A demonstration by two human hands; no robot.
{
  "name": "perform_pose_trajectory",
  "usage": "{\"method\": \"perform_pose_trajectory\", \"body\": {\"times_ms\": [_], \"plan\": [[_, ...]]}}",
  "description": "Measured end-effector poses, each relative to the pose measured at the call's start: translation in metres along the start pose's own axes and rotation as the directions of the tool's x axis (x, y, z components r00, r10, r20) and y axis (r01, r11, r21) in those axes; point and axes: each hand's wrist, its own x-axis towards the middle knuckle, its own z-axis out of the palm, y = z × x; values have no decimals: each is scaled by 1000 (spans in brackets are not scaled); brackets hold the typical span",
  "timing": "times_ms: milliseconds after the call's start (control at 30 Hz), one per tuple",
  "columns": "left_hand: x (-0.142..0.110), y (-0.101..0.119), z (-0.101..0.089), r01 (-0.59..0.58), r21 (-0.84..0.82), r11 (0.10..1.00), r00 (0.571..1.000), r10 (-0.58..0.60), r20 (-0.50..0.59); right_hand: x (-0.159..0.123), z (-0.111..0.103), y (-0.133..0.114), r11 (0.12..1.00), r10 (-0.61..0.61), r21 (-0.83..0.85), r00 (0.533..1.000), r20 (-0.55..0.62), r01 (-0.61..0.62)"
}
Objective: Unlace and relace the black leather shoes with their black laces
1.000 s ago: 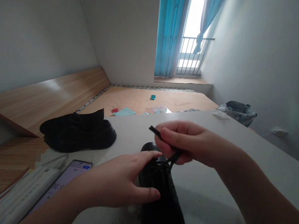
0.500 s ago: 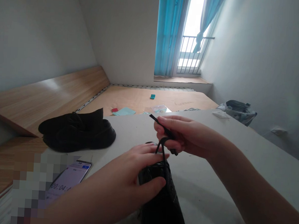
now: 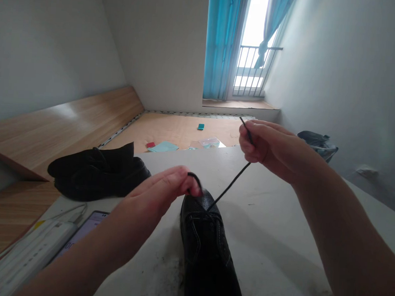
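A black leather lace-up shoe (image 3: 205, 242) lies on the white table with its toe toward me. My right hand (image 3: 271, 148) is raised above and to the right of it, pinching the tip of a thin black shoelace (image 3: 230, 188). That lace runs straight down to the top of the shoe. My left hand (image 3: 157, 194) is just above the shoe's lacing, its thumb and fingers pinching a small loop of the lace. The loop is partly hidden by my fingertips.
A second black shoe (image 3: 98, 177) lies on the white table (image 3: 273, 215) to the left. A white power strip (image 3: 27, 249) and a phone (image 3: 87, 230) sit at the near left. Beyond the table is a wooden platform (image 3: 181, 129) with small papers, and a dark bag (image 3: 318, 142).
My right hand has moved up and right, drawing the lace out straight. My left hand has lifted off the shoe and now pinches a loop of lace.
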Motion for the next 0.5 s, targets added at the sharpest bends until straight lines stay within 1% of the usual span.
{"method": "perform_pose_trajectory", "body": {"times_ms": [33, 67, 100, 167, 200, 233, 267, 300, 333, 367, 400, 433, 500], "plan": [[1, 3, -2, -27, -84, 996, 999, 29, 33, 0, -5, 0, 1000, 9, 23, 1000, 6, -9], [1, 6, -5, -47, -160, 986, 997, 57, 60, -1, -10, 0, 1000, 20, 11, 1000, 15, -20], [2, 10, -7, -63, -224, 972, 996, 77, 54, -1, -14, 0, 999, 28, -44, 999, 33, -26], [2, 17, -13, -83, -299, 951, 996, 91, 13, -4, -22, 0, 962, 61, -272, 990, 130, -24], [2, 21, -16, -91, -313, 945, 996, 89, -19, -6, -24, 0, 915, 109, -402, 971, 214, -14], [2, 24, -19, -101, -313, 944, 994, 86, -60, -8, -24, -1, 856, 187, -518, 932, 311, 1], [2, 27, -22, -119, -294, 948, 991, 93, -101, -11, -22, -2, 792, 287, -611, 871, 400, 19], [2, 30, -25, -135, -258, 957, 986, 103, -132, -15, -19, -4, 730, 393, -682, 795, 462, 36], [1, 32, -28, -133, -206, 969, 983, 102, -152, -18, -14, -5, 674, 482, -737, 727, 488, 48], [0, 33, -31, -125, -146, 981, 981, 100, -168, -22, -8, -5, 620, 544, -783, 687, 483, 60], [0, 34, -34, -116, -79, 990, 978, 100, -185, -25, -1, -5, 562, 580, -824, 676, 454, 71], [-1, 34, -36, -105, -9, 994, 974, 101, -201, -28, 6, -5, 503, 591, -860, 692, 414, 85], [-1, 31, -39, -93, 151, 984, 964, 127, -233, -33, 18, -3, 406, 574, -907, 739, 352, 117]]}}
